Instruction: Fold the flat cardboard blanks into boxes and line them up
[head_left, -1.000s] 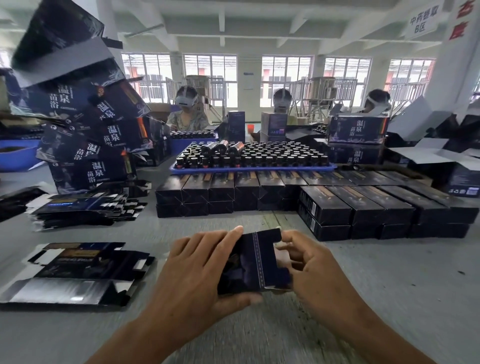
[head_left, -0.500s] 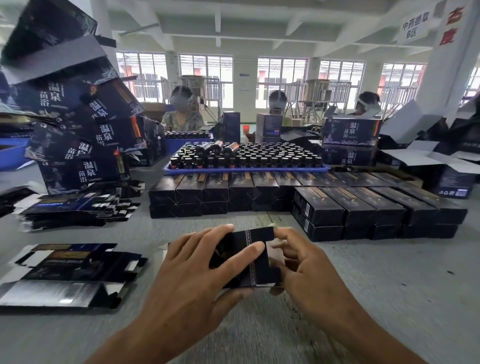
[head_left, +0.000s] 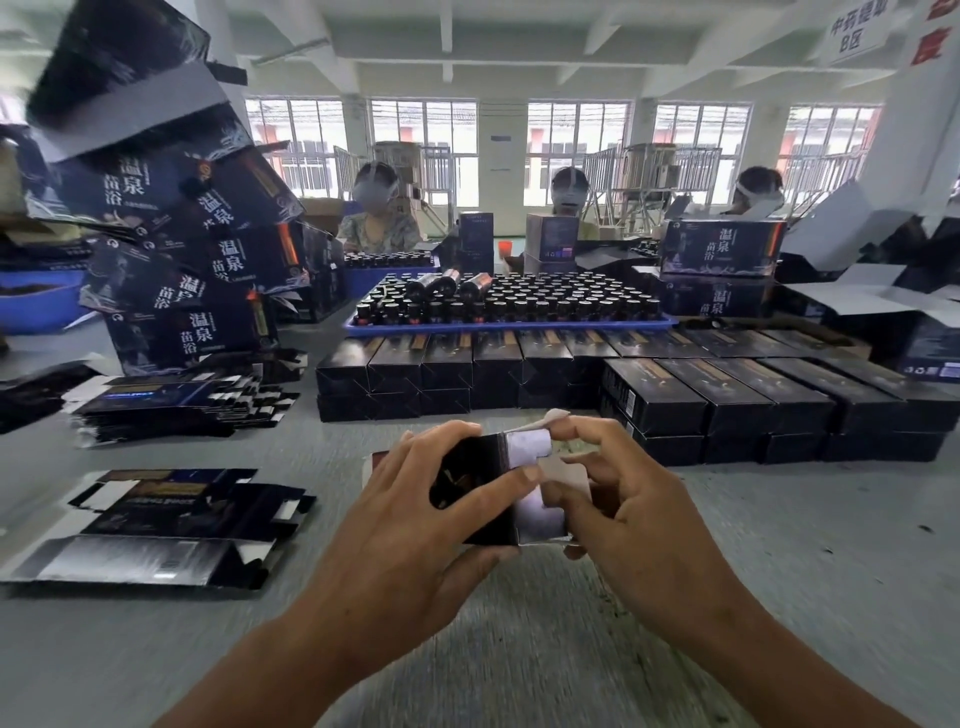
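Note:
I hold a dark cardboard box (head_left: 493, 467) over the grey table (head_left: 779, 545), its open end turned toward me with the pale inside showing. My left hand (head_left: 415, 519) wraps around its left side, thumb below and fingers across the top. My right hand (head_left: 618, 493) grips the right end, fingers curled on the white end flaps. Flat dark blanks (head_left: 156, 519) lie in a loose pile at the left. Folded black boxes (head_left: 727, 400) stand lined up in two-high rows behind my hands.
A second stack of blanks (head_left: 171, 405) lies farther left. A blue tray of dark bottles (head_left: 509, 306) sits behind the rows. Large printed cartons (head_left: 182, 249) tower at the left; more stand at the right (head_left: 722, 254). Three people sit across the table.
The box has turned in my hands so that its open end and white flaps now face me. My right fingers have shifted onto the flaps.

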